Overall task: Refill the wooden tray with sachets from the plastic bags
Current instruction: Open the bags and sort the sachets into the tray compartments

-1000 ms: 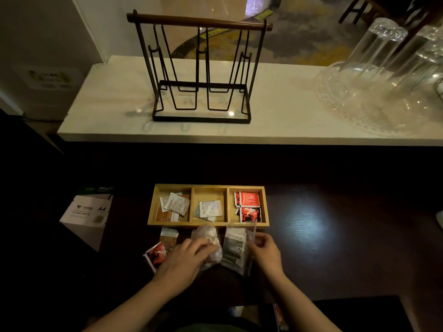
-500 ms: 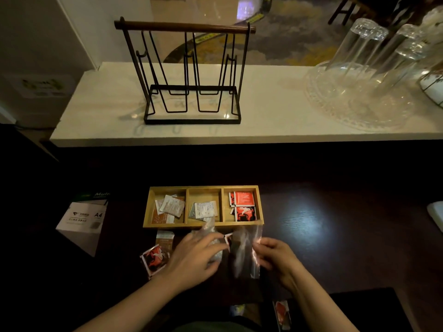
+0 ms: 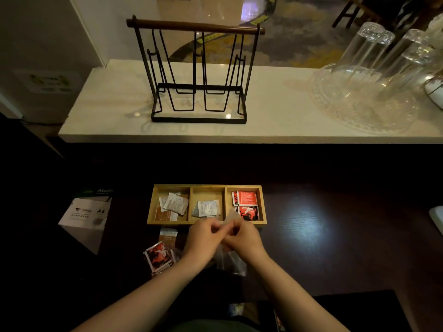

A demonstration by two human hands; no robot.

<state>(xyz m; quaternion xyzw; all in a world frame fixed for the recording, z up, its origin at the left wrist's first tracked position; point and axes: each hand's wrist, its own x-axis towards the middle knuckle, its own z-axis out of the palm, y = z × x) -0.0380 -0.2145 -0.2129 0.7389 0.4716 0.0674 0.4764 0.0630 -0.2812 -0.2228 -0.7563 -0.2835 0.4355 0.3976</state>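
Note:
A wooden tray (image 3: 190, 202) with three compartments sits on the dark table. Its left compartment holds white and brown sachets (image 3: 175, 204), the middle one pale sachets (image 3: 207, 208), the right one red sachets (image 3: 247, 203). Just in front of the tray my left hand (image 3: 203, 238) and my right hand (image 3: 244, 238) meet, both pinching the top of a clear plastic bag (image 3: 231, 258) that hangs below them. Left of my hands lie a bag of red-and-black sachets (image 3: 158, 257) and a brown sachet (image 3: 167, 236).
A white A4 paper box (image 3: 84, 219) stands left of the tray. Behind it, a pale counter (image 3: 275, 116) carries a black wire rack (image 3: 199, 75) and upturned glasses (image 3: 374, 68) on a clear glass tray. A white object (image 3: 437, 218) sits at the right edge.
My hands came together from apart and rose toward the tray's front edge. The left hand left the crumpled bag and now pinches the same clear bag as the right.

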